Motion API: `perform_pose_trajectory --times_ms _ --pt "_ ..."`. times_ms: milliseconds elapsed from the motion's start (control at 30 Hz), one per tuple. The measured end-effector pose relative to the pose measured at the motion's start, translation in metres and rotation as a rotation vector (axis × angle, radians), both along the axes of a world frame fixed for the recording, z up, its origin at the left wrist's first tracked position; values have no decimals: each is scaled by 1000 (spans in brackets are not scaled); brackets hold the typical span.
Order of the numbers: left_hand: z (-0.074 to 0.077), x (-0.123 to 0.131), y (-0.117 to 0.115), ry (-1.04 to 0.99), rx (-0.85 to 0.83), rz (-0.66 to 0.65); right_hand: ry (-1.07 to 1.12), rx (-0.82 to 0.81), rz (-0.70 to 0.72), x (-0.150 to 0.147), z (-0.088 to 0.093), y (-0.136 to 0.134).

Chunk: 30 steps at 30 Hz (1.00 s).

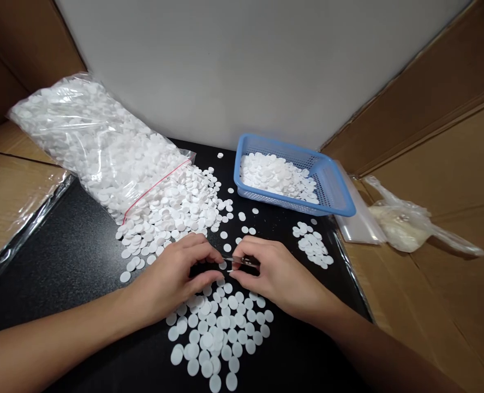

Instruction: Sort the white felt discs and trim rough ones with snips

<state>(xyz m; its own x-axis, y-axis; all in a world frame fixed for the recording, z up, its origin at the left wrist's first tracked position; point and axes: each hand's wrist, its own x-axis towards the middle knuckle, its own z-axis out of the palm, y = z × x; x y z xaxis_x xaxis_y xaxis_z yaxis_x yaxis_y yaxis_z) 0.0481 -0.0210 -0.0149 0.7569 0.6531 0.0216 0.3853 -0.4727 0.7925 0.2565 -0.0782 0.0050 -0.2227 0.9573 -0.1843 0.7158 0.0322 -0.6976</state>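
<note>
My right hand [272, 267] is closed around a small, dark metal tool with a narrow pointed tip [244, 261], which looks like a small blade. A thin white edge, perhaps a disc seen side-on [231, 271], shows by its thumb and index fingertips. Facing it, my left hand [180, 270] is curved with thumb and index tips slightly apart. A white disc [222, 266] appears in that gap; whether the fingers touch it is unclear. Below both hands, many flat white round discs [213, 338] lie spread over the black tabletop [90, 234].
A clear zip bag [94, 136] with a red seal line spills white discs [176, 204] at the left. Behind my right hand stands a blue basket [335, 188] partly filled with discs. Further right are a small disc pile [313, 245], flat plastic bags [362, 218] and a knotted bag [403, 224].
</note>
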Motion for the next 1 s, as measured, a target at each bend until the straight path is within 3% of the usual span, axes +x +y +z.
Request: perform_pose_trajectory --times_ms 167,367,467,567,667,767,867,1000 --pt "8 2 -3 -28 -70 -40 224 61 -19 -9 0 -4" --pt "16 2 -3 -109 -467 80 484 -32 -207 -9 4 -3" --pt "15 2 -2 -137 -597 118 513 -11 -244 -9 5 -2" --pt "16 3 0 -125 -623 129 467 9 -217 -6 7 0" --pt "19 0 1 19 -530 54 272 57 -153 11 10 2" --pt "20 -4 2 192 -221 -63 -138 62 -173 41 13 6" --pt "16 -8 3 268 -42 -124 -436 123 -214 67 12 8" --pt "12 -10 5 333 12 -90 -445 185 -181 65 7 9"
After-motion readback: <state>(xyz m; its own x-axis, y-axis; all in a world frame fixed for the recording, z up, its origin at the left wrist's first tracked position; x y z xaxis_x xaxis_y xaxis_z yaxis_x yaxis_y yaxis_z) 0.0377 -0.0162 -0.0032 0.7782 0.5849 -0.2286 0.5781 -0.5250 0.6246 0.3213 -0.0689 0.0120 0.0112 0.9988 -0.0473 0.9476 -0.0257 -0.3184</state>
